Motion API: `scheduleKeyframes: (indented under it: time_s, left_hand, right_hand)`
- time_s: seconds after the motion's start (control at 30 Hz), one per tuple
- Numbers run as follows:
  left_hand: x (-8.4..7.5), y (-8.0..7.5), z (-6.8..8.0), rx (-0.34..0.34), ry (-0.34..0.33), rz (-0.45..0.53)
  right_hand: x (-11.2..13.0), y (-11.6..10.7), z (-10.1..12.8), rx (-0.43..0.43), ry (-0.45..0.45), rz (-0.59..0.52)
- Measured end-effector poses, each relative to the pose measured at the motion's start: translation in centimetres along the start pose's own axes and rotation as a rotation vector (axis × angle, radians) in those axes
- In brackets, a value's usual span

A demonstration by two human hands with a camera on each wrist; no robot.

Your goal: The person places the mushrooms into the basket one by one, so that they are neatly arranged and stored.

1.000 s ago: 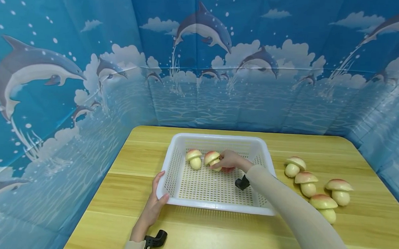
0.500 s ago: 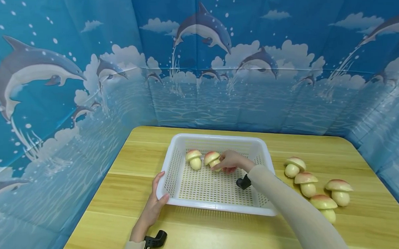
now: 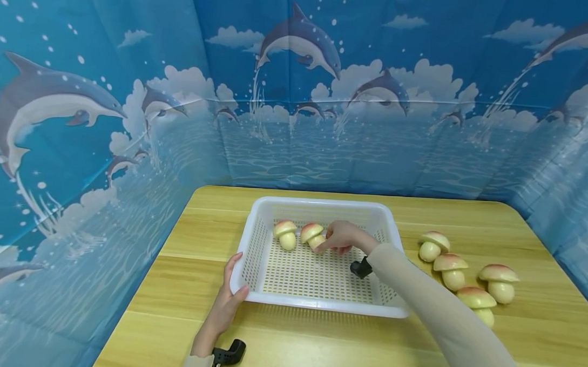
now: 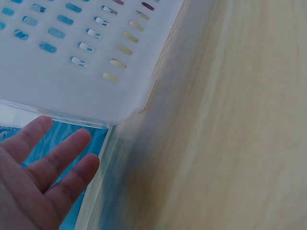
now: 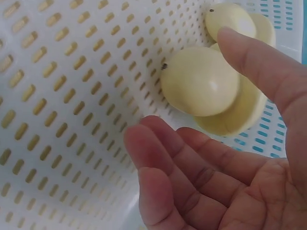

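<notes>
White perforated plastic forms the basket [image 3: 253, 247] on the wooden counter [image 3: 182, 309]. Inside it, near the far wall, two toy mushrooms lie side by side. The right hand [image 3: 339, 237] sits just beside the nearer mushroom [image 3: 313, 234], fingers loose and released, the thumb tip close against its cap; whether skin touches it cannot be told. In the right wrist view that mushroom [image 5: 206, 86] lies tipped, its pale stem end facing the camera and its long axis running toward the basket wall, cap partly hidden behind the stem. The second mushroom [image 3: 286, 234] lies to its left. The left hand [image 3: 226, 302] rests flat-fingered against the basket's near-left corner, gripping nothing. Four more mushrooms [image 3: 453, 270] lie on the counter, right of the basket.
</notes>
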State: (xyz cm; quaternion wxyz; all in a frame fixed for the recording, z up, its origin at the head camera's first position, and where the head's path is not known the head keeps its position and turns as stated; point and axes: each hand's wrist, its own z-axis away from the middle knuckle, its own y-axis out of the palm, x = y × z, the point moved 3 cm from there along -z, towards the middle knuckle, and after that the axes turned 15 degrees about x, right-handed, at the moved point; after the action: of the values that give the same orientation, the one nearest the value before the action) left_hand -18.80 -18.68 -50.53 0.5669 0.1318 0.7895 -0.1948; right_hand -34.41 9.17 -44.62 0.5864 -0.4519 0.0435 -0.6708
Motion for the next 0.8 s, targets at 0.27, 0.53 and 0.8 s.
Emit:
scheduleKeyframes:
  time_s: [0.27, 0.53, 0.8]
  left_hand:
    - [-0.1, 0.0, 0.0, 0.002, -0.006, 0.012]
    - [-0.1, 0.0, 0.0, 0.003, 0.001, 0.015]
    - [-0.1, 0.0, 0.0, 0.001, -0.006, 0.019]
  right_hand:
    - [0.4, -0.5, 1.0, 0.006, 0.002, 0.042]
    - [0.3, -1.1, 1.5, -0.006, -0.024, 0.059]
    - [-0.3, -2.2, 2.3, -0.048, -0.055, -0.022]
